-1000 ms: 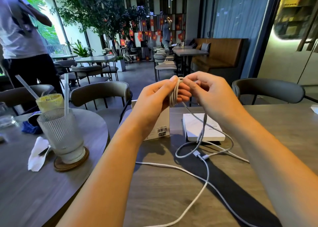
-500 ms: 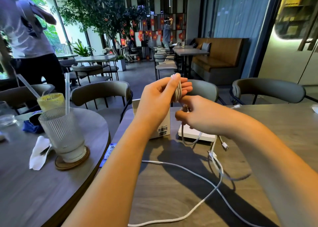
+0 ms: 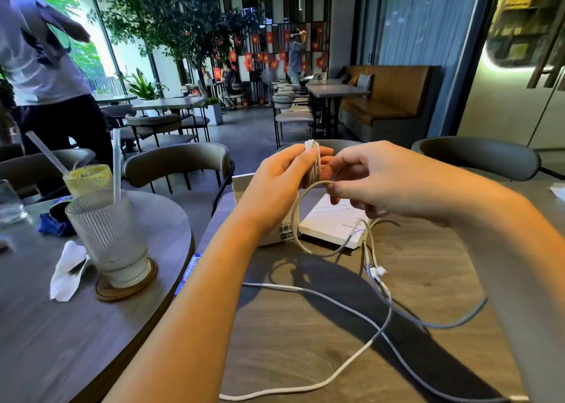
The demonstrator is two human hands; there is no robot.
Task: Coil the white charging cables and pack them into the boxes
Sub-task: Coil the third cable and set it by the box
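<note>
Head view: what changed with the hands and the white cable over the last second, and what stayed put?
The right hand dropped below the coil half a second ago and has come back up beside it, pinching a fresh loop of the white charging cable to wrap on. The loose tail on the table shifted. The left hand still holds the coil upright; the upright box and flat white box have not moved.

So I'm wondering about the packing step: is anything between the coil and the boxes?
Nothing visible blocks it. The coil sits in the left hand, just above the upright box and the flat box; only its own loose cable hangs between.
</note>
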